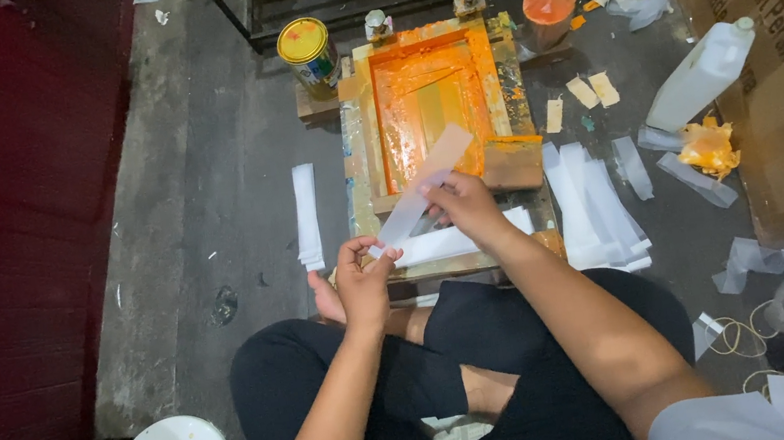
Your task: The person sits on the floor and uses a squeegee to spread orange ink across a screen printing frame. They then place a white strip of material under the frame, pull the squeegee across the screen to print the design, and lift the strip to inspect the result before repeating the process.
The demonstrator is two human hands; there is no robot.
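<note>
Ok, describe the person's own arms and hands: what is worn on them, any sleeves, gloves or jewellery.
Both arms are bare from wrist to past the elbow. The left hand and right hand wear no gloves, and no rings, watch or bracelet show. A pale grey short sleeve covers the right upper arm at the frame's bottom edge. The left sleeve is out of view.

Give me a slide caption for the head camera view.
Both hands hold a translucent strip over an orange-inked screen frame.
</note>
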